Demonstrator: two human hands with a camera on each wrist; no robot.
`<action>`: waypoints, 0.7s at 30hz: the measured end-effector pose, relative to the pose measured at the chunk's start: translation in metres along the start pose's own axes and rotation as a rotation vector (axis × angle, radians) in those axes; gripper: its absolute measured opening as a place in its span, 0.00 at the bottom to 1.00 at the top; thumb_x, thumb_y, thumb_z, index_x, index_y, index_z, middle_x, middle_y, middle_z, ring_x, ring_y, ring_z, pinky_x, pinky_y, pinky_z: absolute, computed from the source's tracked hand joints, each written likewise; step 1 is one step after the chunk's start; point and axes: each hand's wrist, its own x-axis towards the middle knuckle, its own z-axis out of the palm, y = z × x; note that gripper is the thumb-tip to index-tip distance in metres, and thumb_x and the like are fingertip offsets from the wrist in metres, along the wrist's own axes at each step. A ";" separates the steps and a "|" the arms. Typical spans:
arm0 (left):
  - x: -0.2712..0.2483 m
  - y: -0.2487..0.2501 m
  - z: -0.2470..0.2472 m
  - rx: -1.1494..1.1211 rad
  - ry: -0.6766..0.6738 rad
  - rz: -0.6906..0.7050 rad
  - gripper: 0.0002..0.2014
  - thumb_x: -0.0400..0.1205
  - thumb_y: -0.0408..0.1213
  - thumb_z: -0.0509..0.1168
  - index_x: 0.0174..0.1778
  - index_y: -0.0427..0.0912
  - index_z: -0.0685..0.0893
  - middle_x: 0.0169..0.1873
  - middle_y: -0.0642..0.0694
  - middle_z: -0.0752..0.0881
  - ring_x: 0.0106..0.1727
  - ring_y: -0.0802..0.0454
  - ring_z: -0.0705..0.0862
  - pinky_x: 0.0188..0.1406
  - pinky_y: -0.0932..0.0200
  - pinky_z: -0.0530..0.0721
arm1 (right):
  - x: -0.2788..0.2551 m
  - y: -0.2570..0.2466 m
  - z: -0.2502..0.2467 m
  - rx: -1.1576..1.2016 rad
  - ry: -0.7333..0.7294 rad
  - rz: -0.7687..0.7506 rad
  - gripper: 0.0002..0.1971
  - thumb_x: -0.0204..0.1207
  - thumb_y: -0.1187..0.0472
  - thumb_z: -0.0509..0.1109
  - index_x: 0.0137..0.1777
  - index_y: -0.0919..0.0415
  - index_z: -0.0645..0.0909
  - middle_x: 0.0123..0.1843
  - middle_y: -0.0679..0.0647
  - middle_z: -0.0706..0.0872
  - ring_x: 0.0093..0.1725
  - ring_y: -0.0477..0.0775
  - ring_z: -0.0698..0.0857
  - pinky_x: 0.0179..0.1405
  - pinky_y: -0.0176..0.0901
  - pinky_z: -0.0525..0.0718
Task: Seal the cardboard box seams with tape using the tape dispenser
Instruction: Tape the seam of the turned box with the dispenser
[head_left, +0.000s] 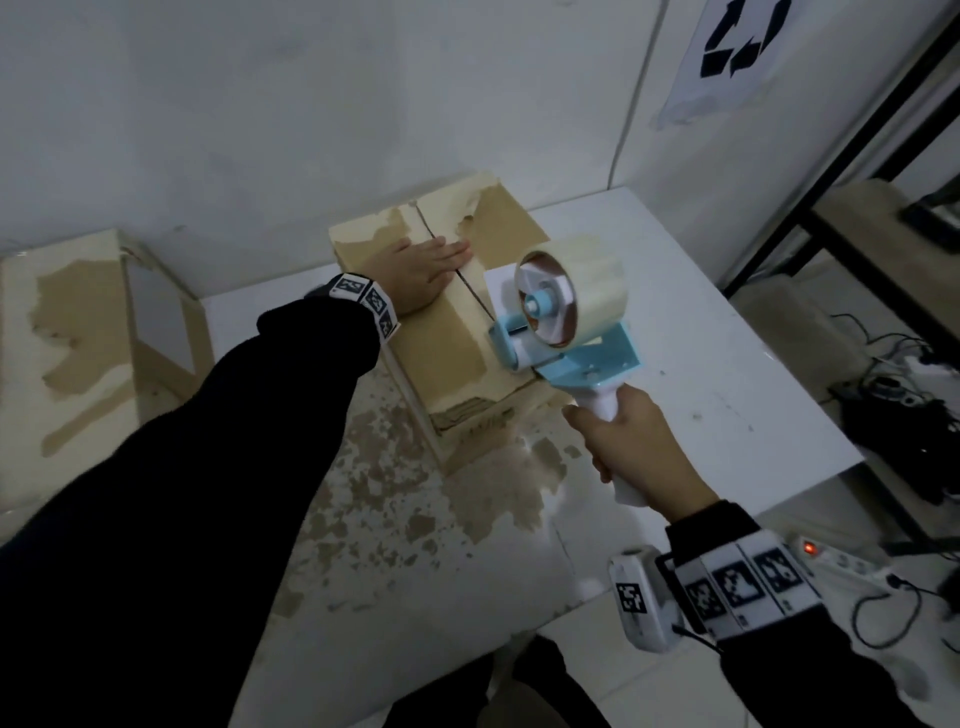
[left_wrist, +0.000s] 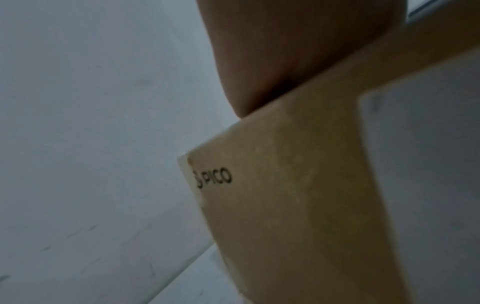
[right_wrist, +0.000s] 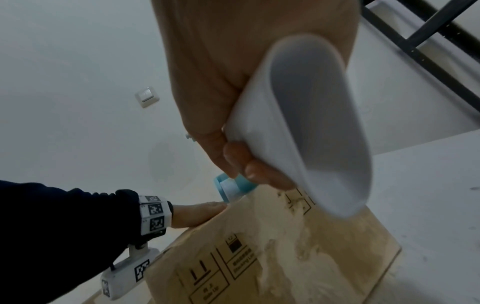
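Observation:
A brown cardboard box with torn paper patches stands on the white table, its top flaps meeting in a dark centre seam. My left hand lies flat on the top, fingers straight, pressing the flaps near the far end; its heel shows on the box edge in the left wrist view. My right hand grips the white handle of the blue and white tape dispenser. The tape roll sits over the box's near right part. The box front carries printed symbols.
A second, taller cardboard box stands at the left. The table's front is covered with stuck paper scraps. A black metal rack and a power strip with cables are at the right. The white wall is close behind.

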 end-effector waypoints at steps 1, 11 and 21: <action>-0.003 0.006 0.000 0.011 0.036 -0.010 0.25 0.88 0.40 0.42 0.83 0.51 0.51 0.83 0.55 0.52 0.83 0.53 0.53 0.79 0.47 0.54 | 0.000 0.001 0.000 -0.009 -0.006 -0.012 0.09 0.76 0.61 0.68 0.33 0.57 0.75 0.25 0.52 0.80 0.18 0.44 0.77 0.18 0.38 0.76; -0.059 0.083 0.024 -0.208 0.040 0.114 0.47 0.68 0.76 0.43 0.81 0.53 0.54 0.82 0.51 0.56 0.81 0.52 0.58 0.82 0.50 0.43 | 0.008 0.006 -0.006 -0.012 -0.054 -0.045 0.10 0.74 0.61 0.67 0.32 0.60 0.75 0.25 0.57 0.81 0.22 0.55 0.78 0.24 0.42 0.78; -0.058 0.096 0.021 -0.186 -0.015 -0.011 0.56 0.57 0.76 0.58 0.81 0.52 0.57 0.82 0.51 0.57 0.81 0.52 0.58 0.81 0.49 0.44 | 0.010 0.008 -0.010 -0.058 -0.093 -0.066 0.07 0.73 0.60 0.66 0.35 0.61 0.76 0.31 0.63 0.81 0.30 0.62 0.81 0.32 0.53 0.83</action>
